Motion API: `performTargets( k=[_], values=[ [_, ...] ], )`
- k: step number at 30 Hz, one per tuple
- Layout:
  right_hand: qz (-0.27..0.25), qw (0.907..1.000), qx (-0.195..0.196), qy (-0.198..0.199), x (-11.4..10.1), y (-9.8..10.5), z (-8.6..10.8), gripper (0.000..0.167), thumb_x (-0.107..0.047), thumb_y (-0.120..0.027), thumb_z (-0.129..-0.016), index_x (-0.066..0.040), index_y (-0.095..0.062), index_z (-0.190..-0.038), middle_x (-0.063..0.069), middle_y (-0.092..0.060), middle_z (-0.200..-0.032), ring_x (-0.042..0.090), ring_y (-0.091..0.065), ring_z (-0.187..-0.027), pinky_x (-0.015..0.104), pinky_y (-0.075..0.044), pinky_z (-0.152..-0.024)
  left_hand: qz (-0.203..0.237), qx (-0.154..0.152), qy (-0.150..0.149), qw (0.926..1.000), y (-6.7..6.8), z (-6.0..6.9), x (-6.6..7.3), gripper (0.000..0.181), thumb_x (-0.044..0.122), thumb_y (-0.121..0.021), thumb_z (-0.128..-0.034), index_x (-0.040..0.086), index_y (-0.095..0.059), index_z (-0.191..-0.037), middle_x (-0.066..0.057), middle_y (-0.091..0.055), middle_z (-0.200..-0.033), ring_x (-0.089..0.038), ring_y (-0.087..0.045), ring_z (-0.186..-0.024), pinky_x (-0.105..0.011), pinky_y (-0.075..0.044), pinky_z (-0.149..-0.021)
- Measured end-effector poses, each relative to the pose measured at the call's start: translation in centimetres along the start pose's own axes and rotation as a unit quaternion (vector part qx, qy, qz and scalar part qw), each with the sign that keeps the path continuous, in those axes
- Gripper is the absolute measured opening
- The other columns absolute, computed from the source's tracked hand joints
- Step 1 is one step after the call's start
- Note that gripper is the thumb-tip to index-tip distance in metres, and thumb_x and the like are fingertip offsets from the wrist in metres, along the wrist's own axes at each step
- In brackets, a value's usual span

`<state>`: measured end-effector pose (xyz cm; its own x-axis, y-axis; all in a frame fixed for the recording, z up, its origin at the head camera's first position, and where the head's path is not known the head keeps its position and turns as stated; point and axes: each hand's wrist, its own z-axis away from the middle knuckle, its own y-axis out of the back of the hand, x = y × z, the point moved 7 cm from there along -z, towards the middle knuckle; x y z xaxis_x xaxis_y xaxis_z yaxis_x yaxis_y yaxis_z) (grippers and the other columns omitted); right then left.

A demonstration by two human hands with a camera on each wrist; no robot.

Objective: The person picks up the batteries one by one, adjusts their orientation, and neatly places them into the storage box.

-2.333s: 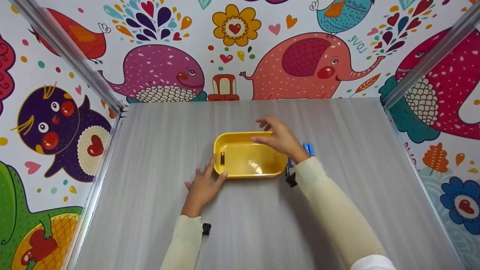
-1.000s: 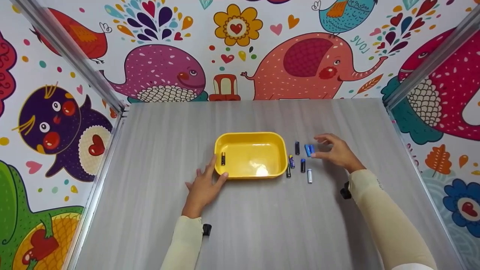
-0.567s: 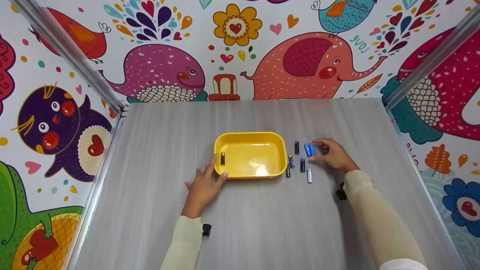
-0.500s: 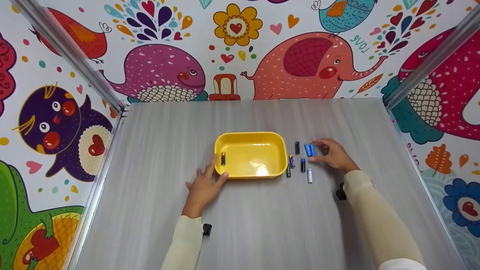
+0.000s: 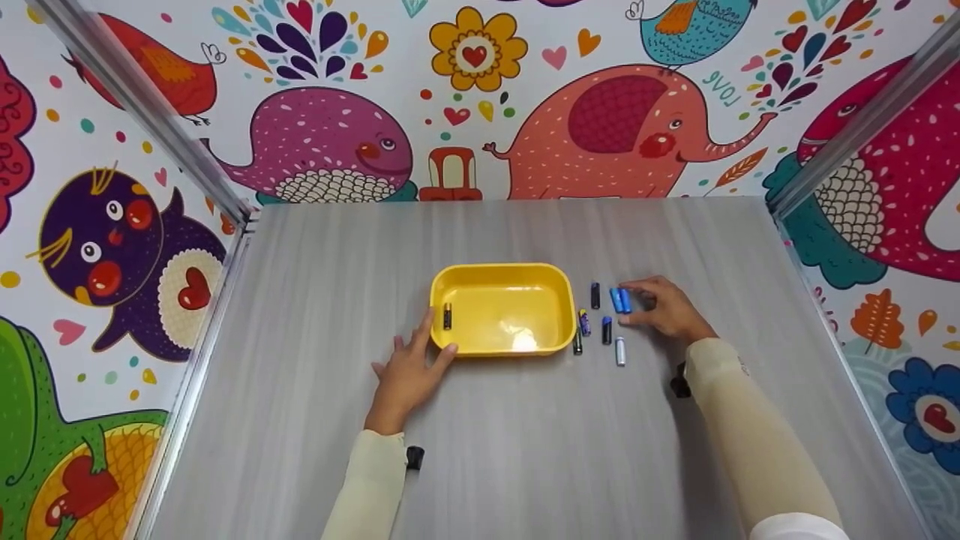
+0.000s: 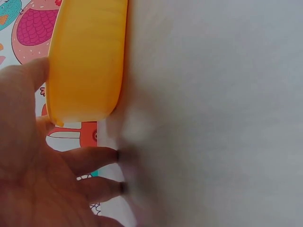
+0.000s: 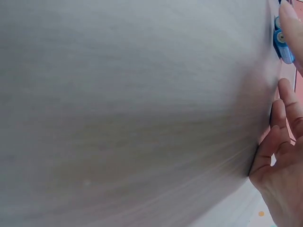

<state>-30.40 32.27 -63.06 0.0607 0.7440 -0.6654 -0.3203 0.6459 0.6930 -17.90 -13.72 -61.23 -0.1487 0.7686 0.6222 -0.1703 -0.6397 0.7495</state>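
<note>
A yellow plastic box (image 5: pixel 500 353) stands on the table, holding one dark battery (image 5: pixel 448 316) near its left end. At its front left corner, my left hand (image 5: pixel 405 382) touches the rim with thumb and index finger, the other fingers spread. Two blue batteries (image 5: pixel 620 300) lie side by side to the right of the box. My right hand (image 5: pixel 666 309) is beside them, thumb and index finger apart near their two ends. In the right wrist view, the blue batteries (image 7: pixel 283 45) are partly hidden by the thumb, and the other fingers (image 7: pixel 278 113) rest low by the table.
Between box and right hand lie a black battery (image 5: pixel 595 295), a purple-and-yellow one (image 5: pixel 585 322), a dark green one (image 5: pixel 577 343), a black-and-blue one (image 5: pixel 607 330) and a silver one (image 5: pixel 620 351). Printed walls (image 5: pixel 480 112) enclose the grey table (image 5: pixel 495 450).
My right hand has moved from above the box to the right, down beside the blue batteries, its fingers now around their ends. My left hand and the box have stayed in place.
</note>
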Motion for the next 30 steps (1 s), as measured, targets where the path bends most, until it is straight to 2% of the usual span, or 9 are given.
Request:
performTargets(
  k=[7, 17, 21, 26, 30],
  values=[
    [0.013, 0.9993, 0.008, 0.033, -0.1, 0.2, 0.2, 0.062, -0.027, -0.087, -0.083, -0.018, -0.064, -0.139, 0.014, -0.054, -0.136, 0.036, -0.050, -0.127, 0.059, -0.040, -0.112, 0.010, 0.008, -0.010, 0.9999, 0.0, 0.0, 0.0, 0.082, 0.078, -0.046, -0.0934, 0.049, -0.010, -0.162, -0.013, -0.040, -0.162, -0.051, -0.023, -0.152, -0.088, -0.006, -0.106],
    [0.002, 0.9994, 0.023, 0.026, 0.1, 0.3, 0.2, 0.053, -0.025, -0.087, -0.083, -0.013, -0.065, -0.130, 0.016, -0.055, -0.137, 0.037, -0.050, -0.126, 0.059, -0.039, -0.112, 0.010, 0.009, -0.010, 0.9998, 0.1, 0.0, -0.1, 0.082, 0.078, -0.046, -0.0935, 0.051, -0.008, -0.161, -0.009, -0.040, -0.163, -0.051, -0.023, -0.152, -0.088, -0.006, -0.107],
    [-0.009, 0.9995, 0.025, 0.018, 0.2, 0.3, 0.3, 0.051, -0.028, -0.086, -0.084, -0.015, -0.065, -0.129, 0.015, -0.054, -0.136, 0.036, -0.049, -0.124, 0.058, -0.040, -0.112, 0.011, 0.008, -0.008, 0.9999, 0.0, 0.0, 0.0, 0.082, 0.078, -0.046, -0.0930, 0.052, -0.007, -0.161, -0.007, -0.039, -0.164, -0.050, -0.022, -0.153, -0.087, -0.005, -0.107],
    [-0.026, 0.9990, 0.035, 0.010, 0.4, 0.4, 0.7, 0.054, -0.034, -0.087, -0.082, -0.016, -0.065, -0.127, 0.013, -0.056, -0.131, 0.034, -0.049, -0.120, 0.054, -0.041, -0.110, 0.013, 0.008, -0.005, 0.9999, 0.0, 0.1, 0.0, 0.082, 0.079, -0.045, -0.0925, 0.052, -0.008, -0.161, -0.010, -0.038, -0.164, -0.051, -0.021, -0.153, -0.087, -0.005, -0.108],
    [-0.034, 0.9980, 0.050, 0.018, 0.2, 0.6, 1.1, 0.057, -0.035, -0.088, -0.080, -0.014, -0.064, -0.128, 0.013, -0.057, -0.127, 0.031, -0.051, -0.115, 0.049, -0.043, -0.105, 0.011, 0.008, -0.005, 0.9999, 0.0, 0.0, 0.0, 0.082, 0.079, -0.045, -0.0928, 0.051, -0.009, -0.161, -0.010, -0.038, -0.164, -0.050, -0.021, -0.153, -0.087, -0.005, -0.108]
  ],
)
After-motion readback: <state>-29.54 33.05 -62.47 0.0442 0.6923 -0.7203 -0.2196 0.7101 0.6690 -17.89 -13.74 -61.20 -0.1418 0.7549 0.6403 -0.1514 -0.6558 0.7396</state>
